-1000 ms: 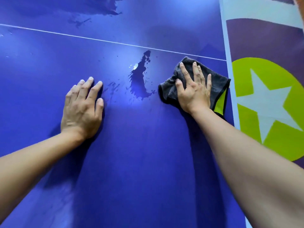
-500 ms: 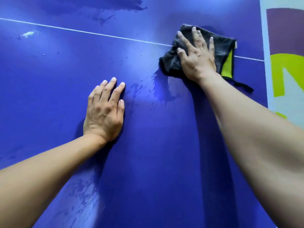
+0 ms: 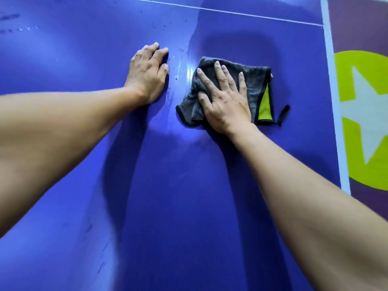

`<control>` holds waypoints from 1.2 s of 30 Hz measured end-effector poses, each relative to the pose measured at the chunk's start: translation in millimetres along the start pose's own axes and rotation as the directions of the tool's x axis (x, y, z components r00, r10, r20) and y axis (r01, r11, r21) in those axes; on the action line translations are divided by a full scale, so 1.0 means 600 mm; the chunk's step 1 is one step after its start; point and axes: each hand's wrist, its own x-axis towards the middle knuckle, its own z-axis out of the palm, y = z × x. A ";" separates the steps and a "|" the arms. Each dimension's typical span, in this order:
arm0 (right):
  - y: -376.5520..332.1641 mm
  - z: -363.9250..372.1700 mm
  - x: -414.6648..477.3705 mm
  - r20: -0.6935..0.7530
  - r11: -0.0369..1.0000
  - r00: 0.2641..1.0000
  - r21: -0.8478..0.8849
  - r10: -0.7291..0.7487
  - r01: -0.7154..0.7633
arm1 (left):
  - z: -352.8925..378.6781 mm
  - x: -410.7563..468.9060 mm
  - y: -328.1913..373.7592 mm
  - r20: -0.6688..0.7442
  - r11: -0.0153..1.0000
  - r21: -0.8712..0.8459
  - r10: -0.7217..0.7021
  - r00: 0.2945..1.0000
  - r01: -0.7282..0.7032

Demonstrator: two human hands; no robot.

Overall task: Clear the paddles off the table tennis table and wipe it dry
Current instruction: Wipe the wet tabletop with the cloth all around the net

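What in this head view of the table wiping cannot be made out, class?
Head view.
Any paddles: the table tennis table runs past three frame edges.
Its surface beneath the grey cloth: covered by cloth and right hand.
Its surface beneath the left hand: covered by the palm.

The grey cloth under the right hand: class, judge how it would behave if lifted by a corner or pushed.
Probably floppy: the grey cloth lies bunched in soft folds under the right hand, so it would droop. Likely light, perhaps damp given droplets on the table. Pressed flat, it should slide, not roll.
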 end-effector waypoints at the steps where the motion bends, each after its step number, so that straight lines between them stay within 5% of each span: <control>1: -0.012 0.004 -0.034 -0.001 1.000 1.000 0.001 0.011 -0.011 | -0.006 -0.015 -0.004 0.008 1.000 -0.005 0.002 1.000 -0.002; 7: -0.089 0.021 -0.210 0.000 0.996 0.996 0.015 0.091 -0.091 | -0.026 -0.269 -0.021 -0.049 0.997 0.032 0.073 0.996 -0.072; 20: -0.275 0.077 -0.612 -0.051 0.986 0.984 0.013 0.168 -0.167 | -0.048 -0.737 -0.100 0.086 0.988 0.122 0.082 0.993 -0.092; 29: -0.355 0.091 -0.603 -0.008 0.999 0.999 -0.023 -0.047 0.047 | -0.080 -0.708 -0.111 0.012 0.995 0.050 0.081 0.997 -0.081; 36: -0.310 0.081 -0.420 -0.044 0.998 0.997 0.007 0.069 -0.069 | -0.067 -0.569 -0.132 0.000 0.983 0.079 0.165 0.986 -0.164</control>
